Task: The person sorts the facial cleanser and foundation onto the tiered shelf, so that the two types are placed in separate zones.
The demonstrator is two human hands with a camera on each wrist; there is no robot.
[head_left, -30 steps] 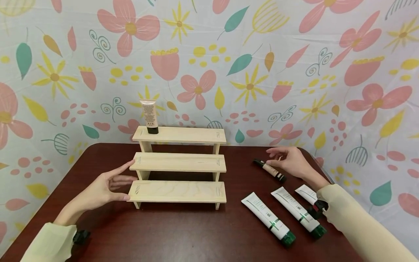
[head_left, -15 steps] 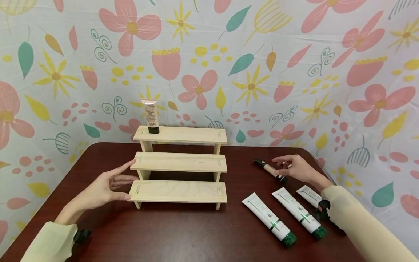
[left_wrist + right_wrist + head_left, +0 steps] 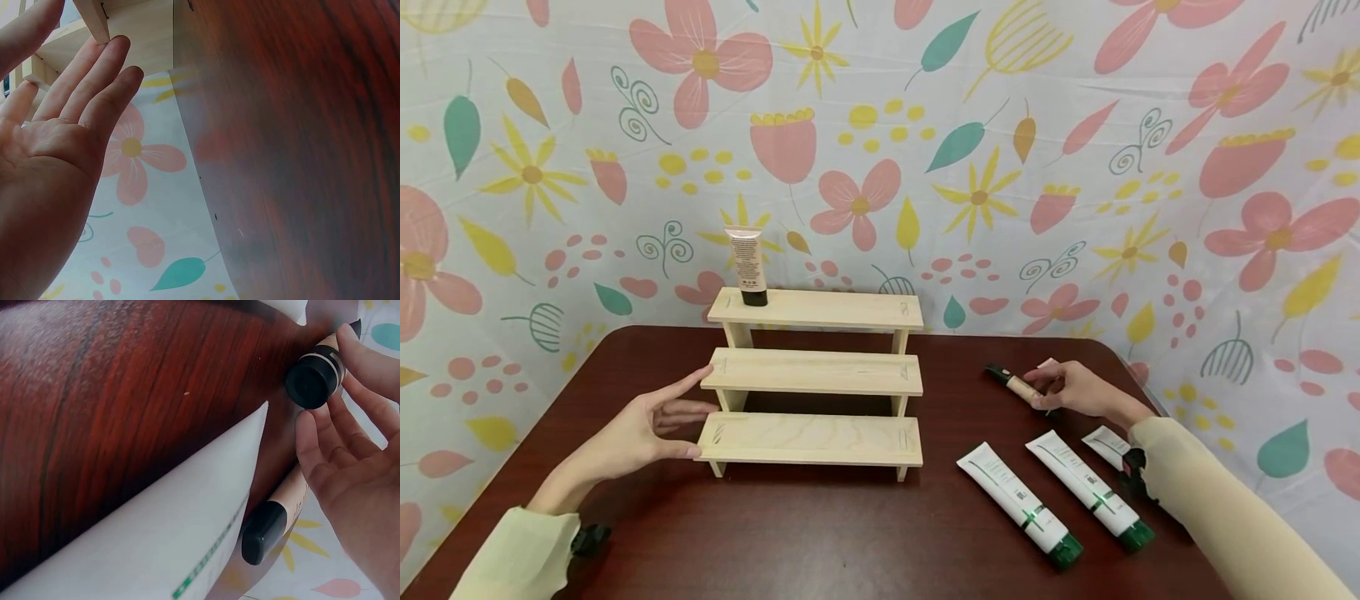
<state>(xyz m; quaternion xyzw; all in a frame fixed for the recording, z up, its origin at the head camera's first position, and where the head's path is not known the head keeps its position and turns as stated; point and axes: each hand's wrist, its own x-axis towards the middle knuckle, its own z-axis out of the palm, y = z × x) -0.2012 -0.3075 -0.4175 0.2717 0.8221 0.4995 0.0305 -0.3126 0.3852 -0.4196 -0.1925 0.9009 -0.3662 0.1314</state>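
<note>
At the left end of a three-tier wooden display stand (image 3: pixel 812 367), my left hand (image 3: pixel 643 429) rests its index fingertip on the middle step and its thumb on the lowest. The left wrist view shows its fingers (image 3: pixel 103 94) long and nearly straight. My right hand (image 3: pixel 1078 390) pinches a slim beige cosmetic tube (image 3: pixel 1021 388) with black ends between thumb and fingers, over the table. In the right wrist view the tube's round black end (image 3: pixel 309 382) faces the camera. Below that hand lies another beige tube (image 3: pixel 290 494) with a black cap, hidden in the head view.
A beige tube (image 3: pixel 748 265) stands cap-down on the top step's left end. White tubes with green caps (image 3: pixel 1015 500) (image 3: pixel 1086 483) lie at front right; a smaller white tube (image 3: pixel 1105 446) lies partly under the right sleeve. Patterned fabric (image 3: pixel 865 167) hangs behind the dark table (image 3: pixel 820 533).
My right hand has come down to the slim tube's near end and closed thumb and fingers about it. The left hand holds its place on the stand.
</note>
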